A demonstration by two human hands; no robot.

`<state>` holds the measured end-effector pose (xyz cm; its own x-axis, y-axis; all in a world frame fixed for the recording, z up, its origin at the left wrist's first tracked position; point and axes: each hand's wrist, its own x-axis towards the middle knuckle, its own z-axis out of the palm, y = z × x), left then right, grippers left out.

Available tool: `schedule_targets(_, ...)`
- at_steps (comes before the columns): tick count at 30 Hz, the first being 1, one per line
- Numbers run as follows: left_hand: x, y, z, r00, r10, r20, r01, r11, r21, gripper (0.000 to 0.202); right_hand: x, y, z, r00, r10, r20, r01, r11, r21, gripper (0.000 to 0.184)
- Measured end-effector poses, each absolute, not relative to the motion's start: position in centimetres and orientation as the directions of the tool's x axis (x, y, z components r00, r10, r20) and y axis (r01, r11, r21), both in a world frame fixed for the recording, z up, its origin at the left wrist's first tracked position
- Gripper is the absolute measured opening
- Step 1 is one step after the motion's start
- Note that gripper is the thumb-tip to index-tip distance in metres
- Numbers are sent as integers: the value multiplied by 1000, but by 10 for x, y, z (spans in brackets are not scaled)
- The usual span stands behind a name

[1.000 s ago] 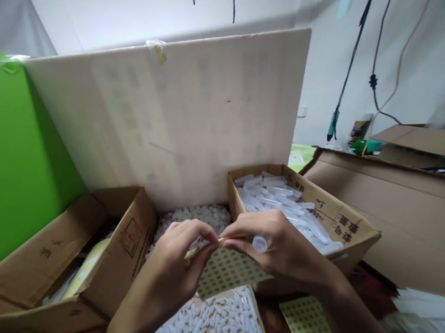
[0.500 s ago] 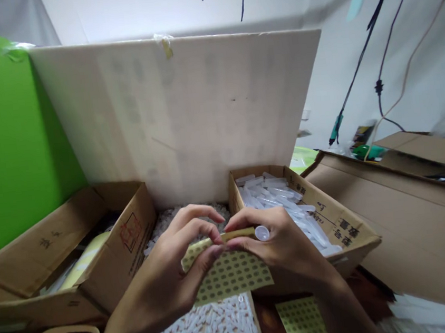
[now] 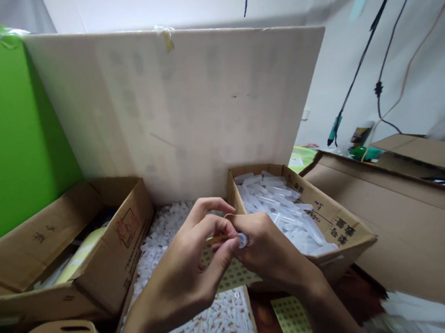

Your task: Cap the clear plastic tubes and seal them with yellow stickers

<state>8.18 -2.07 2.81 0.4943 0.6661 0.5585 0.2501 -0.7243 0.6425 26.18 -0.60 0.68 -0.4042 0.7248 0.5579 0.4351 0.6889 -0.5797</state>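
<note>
The right hand [image 3: 270, 238] curls round a clear tube [image 3: 243, 240] — likely to steady its round end — while the left hand [image 3: 194, 254] nearly pinches there, its grip unclear; a dotted sheet [image 3: 240, 277] hangs below, above small parts [image 3: 219, 326].

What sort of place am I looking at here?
Probably a hand-assembly or packing workplace: a cardboard carton full of clear plastic tubes, many small white parts and a dotted yellow sheet suggest it.

Pale wall [image 3: 338, 53] seen at upper right, cables [image 3: 378, 88] hung before it; green panel [image 3: 0, 131] set at left; centre occupied by whitish board [image 3: 184, 101].
</note>
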Motion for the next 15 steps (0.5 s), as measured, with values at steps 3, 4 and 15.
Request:
schedule_targets(3, 82, -21, 29, 490, 669, 559, 257, -723, 641, 9, 262, -6, 8, -402, 729, 554, 447, 685, -576, 15)
schedule_targets(4, 82, -21, 29, 489, 672, 556, 259, -721, 643, 9, 261, -5, 8, -401, 729, 555, 457, 685, -568, 15)
schedule_targets(15, 85, -23, 30, 467, 680, 565, 249, -714, 654, 9, 260, -5, 7, -404, 695, 595, 435, 718, -543, 22)
